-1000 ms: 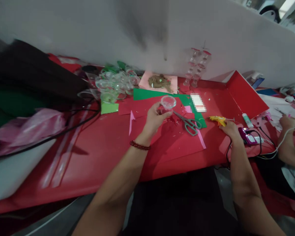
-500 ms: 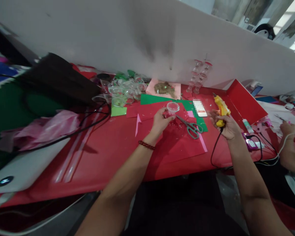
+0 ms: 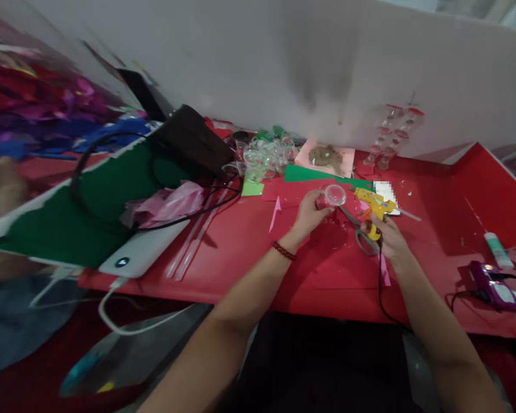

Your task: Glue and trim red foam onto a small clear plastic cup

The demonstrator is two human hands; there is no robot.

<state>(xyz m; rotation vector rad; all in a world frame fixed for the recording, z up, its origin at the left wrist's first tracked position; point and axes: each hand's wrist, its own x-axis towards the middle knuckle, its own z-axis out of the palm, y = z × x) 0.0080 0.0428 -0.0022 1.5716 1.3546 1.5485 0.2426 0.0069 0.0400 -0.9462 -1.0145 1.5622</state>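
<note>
Between the fingers of my left hand [image 3: 312, 213] is a small clear plastic cup [image 3: 335, 195], its round end turned up toward me. My right hand [image 3: 389, 236] is wrapped round a yellow hot glue gun [image 3: 375, 205], whose nozzle points left, close to the cup but apart from it. A glue stick [image 3: 410, 214] sticks out of the gun's back. Below both hands lie red sheets [image 3: 327, 264] and a pair of scissors [image 3: 364, 242], partly hidden by my right hand. A green sheet [image 3: 307, 175] lies behind them.
Several clear cups [image 3: 266, 156] are heaped at the back. Joined cups [image 3: 391, 135] stand against the wall. A white power bank [image 3: 144, 252], clear sticks [image 3: 198, 235] and a green board [image 3: 94, 206] are at left. A purple power strip [image 3: 494, 287] is at right. Another person's hand [image 3: 0, 186] shows far left.
My right hand has brought the glue gun left, toward the cup in my left hand. My view has turned left, so the surroundings sit further right.
</note>
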